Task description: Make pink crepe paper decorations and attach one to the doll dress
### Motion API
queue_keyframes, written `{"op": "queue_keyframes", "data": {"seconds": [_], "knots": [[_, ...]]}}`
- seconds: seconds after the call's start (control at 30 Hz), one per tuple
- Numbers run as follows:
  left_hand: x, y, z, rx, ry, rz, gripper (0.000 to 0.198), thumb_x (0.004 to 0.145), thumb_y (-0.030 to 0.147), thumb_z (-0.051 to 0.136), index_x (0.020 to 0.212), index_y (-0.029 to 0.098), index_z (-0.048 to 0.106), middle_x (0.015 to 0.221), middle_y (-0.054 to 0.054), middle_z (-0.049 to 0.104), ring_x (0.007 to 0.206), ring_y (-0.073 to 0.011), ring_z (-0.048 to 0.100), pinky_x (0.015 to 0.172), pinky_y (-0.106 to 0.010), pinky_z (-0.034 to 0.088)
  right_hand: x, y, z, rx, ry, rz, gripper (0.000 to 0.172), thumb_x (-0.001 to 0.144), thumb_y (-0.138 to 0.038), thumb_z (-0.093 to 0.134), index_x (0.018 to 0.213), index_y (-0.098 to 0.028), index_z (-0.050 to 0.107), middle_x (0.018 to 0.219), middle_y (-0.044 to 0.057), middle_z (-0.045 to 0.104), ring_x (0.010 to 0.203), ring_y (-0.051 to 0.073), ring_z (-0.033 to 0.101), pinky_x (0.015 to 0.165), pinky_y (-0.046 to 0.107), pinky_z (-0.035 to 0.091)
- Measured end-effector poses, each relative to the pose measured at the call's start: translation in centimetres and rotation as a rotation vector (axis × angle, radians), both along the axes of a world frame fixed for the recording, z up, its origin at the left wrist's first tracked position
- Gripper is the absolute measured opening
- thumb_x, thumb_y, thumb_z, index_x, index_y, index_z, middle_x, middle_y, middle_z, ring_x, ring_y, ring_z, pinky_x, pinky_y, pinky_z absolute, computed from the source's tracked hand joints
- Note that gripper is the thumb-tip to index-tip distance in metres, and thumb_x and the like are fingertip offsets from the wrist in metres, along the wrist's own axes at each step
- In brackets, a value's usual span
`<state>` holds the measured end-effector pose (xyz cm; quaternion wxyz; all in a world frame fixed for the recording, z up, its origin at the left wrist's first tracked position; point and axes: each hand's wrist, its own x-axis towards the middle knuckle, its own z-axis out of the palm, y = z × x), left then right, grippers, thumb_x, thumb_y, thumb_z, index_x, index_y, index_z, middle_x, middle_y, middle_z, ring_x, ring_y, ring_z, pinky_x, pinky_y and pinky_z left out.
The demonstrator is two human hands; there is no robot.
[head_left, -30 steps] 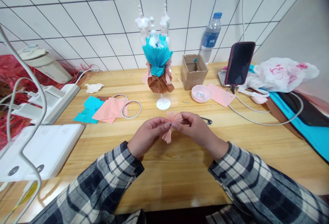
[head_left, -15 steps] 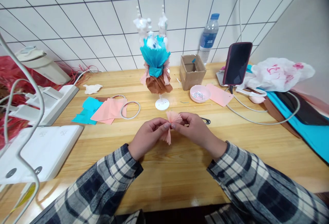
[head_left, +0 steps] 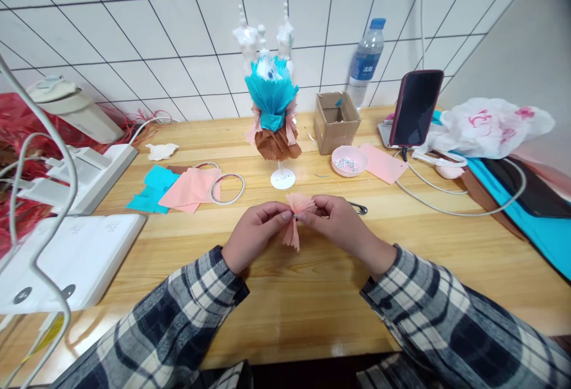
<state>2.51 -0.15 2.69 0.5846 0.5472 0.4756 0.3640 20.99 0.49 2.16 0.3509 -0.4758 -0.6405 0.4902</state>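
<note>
A pink crepe paper bow (head_left: 292,235), gathered at its waist, fans out above and below my fingers. My left hand (head_left: 259,228) pinches it from the left with thumb and fingertips. From the other side my right hand (head_left: 341,225) pinches the same waist. A tiny dark speck shows at the gathered middle, too small to make out. Just behind stands a small white mannequin on a round base (head_left: 282,179), dressed in a blue crepe paper top (head_left: 271,94) and a brown crepe skirt (head_left: 277,144), with pink paper pieces (head_left: 291,124) at its sides.
Left lie blue paper (head_left: 154,190), pink sheets (head_left: 190,187) and a ring (head_left: 227,189). A pink bowl of small beads (head_left: 349,162), a cardboard box (head_left: 335,130), a water bottle (head_left: 366,65), a phone (head_left: 416,109) and a safety pin (head_left: 359,208) are to the right.
My left thumb has drawn slightly back from the bow's waist, baring the small dark speck there. The lower fan hangs straighter. The view has shifted slightly.
</note>
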Motion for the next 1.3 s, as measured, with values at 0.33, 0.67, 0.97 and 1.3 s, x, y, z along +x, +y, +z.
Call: {"op": "queue_keyframes", "data": {"seconds": [0.33, 0.67, 0.97, 1.3], "knots": [[0.1, 0.2, 0.5, 0.124, 0.112, -0.028, 0.020, 0.076, 0.036, 0.072, 0.079, 0.016, 0.070, 0.079, -0.004, 0.073, 0.073, -0.0171, 0.065, 0.072, -0.028, 0.050, -0.1, -0.1, -0.3, -0.064, 0.034, 0.006, 0.022, 0.077, -0.037, 0.063, 0.068, -0.017, 0.060, 0.057, -0.004, 0.050, 0.051, 0.009, 0.038, 0.049, 0.023, 0.028], [-0.2, 0.3, -0.9, -0.068, -0.271, -0.099, 0.026, 0.081, 0.032, 0.070, 0.103, 0.017, 0.067, 0.106, -0.009, 0.071, 0.093, -0.0191, 0.065, 0.084, -0.031, 0.048, -0.3, 0.0, -0.7, -0.070, 0.135, -0.058, 0.024, 0.079, -0.039, 0.064, 0.071, -0.017, 0.058, 0.056, -0.006, 0.048, 0.048, 0.007, 0.037, 0.046, 0.022, 0.027], [-0.3, 0.1, -1.2, -0.211, -0.188, -0.089, 0.025, 0.077, 0.034, 0.074, 0.087, 0.013, 0.064, 0.070, 0.000, 0.061, 0.060, -0.0085, 0.051, 0.058, -0.021, 0.038, -0.4, -0.3, -0.4, -0.020, 0.107, -0.043, 0.024, 0.075, -0.036, 0.069, 0.088, -0.017, 0.063, 0.065, -0.004, 0.055, 0.053, 0.009, 0.041, 0.049, 0.022, 0.032], [-0.5, 0.2, -0.2, -0.394, -0.293, -0.233, 0.023, 0.073, 0.031, 0.077, 0.082, 0.013, 0.067, 0.068, 0.000, 0.060, 0.058, -0.0080, 0.050, 0.055, -0.021, 0.037, 0.0, -0.1, -0.2, 0.189, -0.124, -0.051, 0.026, 0.078, -0.036, 0.066, 0.063, -0.017, 0.054, 0.057, -0.004, 0.045, 0.054, 0.009, 0.039, 0.050, 0.023, 0.030]]}}
